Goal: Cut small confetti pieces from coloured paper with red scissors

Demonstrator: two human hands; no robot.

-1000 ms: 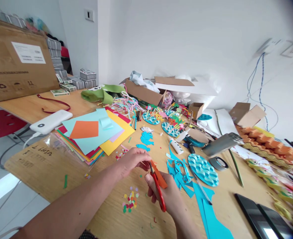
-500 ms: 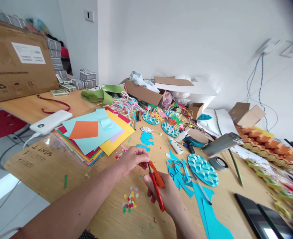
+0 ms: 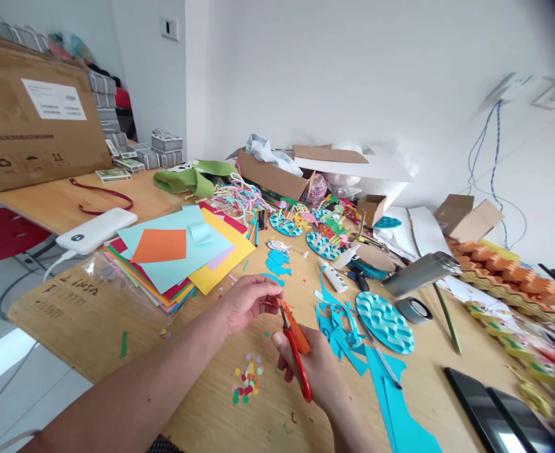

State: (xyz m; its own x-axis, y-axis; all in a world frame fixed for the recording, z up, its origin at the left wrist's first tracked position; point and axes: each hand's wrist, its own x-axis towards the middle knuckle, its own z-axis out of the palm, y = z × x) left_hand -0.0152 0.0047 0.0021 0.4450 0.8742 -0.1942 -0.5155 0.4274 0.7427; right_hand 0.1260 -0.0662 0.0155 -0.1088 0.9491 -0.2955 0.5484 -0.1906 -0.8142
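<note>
My right hand point(image 3: 322, 371) grips red-handled scissors point(image 3: 296, 355) low at the centre, blades pointing up and away. An orange paper piece point(image 3: 297, 326) lies along the blades. My left hand point(image 3: 246, 301) pinches the top of that orange piece between thumb and fingers, just left of the blade tips. Below the hands lies a small heap of coloured paper dots point(image 3: 248, 381) on the wooden table point(image 3: 93, 314).
A stack of coloured paper sheets point(image 3: 178, 258) lies to the left, beside a white power bank point(image 3: 95, 229). Blue paper offcuts point(image 3: 353, 333), a wavy blue disc point(image 3: 385, 319), a tape roll point(image 3: 414, 308), a glue tube point(image 3: 333, 275) and a black tablet point(image 3: 499, 409) lie right. Cardboard boxes point(image 3: 277, 173) stand behind.
My left hand has lifted slightly and shifted a little left with the orange piece. The scissors and my right hand have barely moved.
</note>
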